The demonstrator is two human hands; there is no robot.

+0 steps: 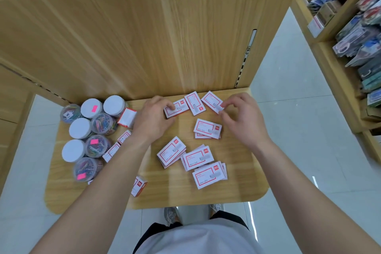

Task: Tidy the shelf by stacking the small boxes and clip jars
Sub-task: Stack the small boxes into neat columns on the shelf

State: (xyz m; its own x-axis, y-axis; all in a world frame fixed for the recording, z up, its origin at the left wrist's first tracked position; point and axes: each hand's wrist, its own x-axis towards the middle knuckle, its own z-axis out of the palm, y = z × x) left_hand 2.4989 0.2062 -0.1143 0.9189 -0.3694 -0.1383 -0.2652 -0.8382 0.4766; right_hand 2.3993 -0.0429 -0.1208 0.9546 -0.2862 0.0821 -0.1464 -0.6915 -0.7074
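Note:
Several small white boxes with red borders lie scattered on the wooden shelf [243,187]. My left hand [153,118] grips one box [179,108] near the back of the shelf. My right hand [240,116] pinches the edge of another box [212,101] at the back right. A third box [194,102] lies between those two. Loose piles of boxes sit at mid shelf [207,129] and toward the front [198,160]. Several clear clip jars with white lids [91,108] cluster at the left, some upright, some on their sides [97,146].
A wooden back panel [144,37] rises behind the shelf. More boxes [140,185] lie partly hidden under my left forearm. A neighbouring rack of packaged goods [354,33] stands at the right across a white tiled floor. The shelf's front edge is rounded.

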